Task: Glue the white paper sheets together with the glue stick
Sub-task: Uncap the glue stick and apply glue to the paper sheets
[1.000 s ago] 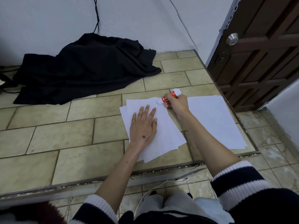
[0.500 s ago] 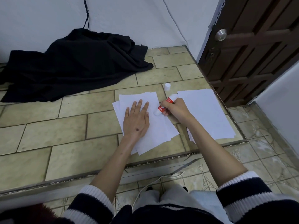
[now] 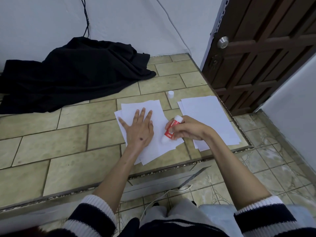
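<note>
Left hand flat on loose pile of white paper sheets, fingers straight and spread, palm down, pressing pile to beige tiled floor. Right hand curled round red glue stick w/ white ends, gripping it at the body; stick tilted, lower white tip touching top sheet near pile's right edge, just beside left hand. Second stack of white paper sheets on floor at right, partly under right forearm, apart from first pile. Small white plastic cap upright on tile between far corners of both stacks, touching neither. Black crumpled cloth at left by white wall. Dark brown wooden door w/ round metal knob at right.
</note>
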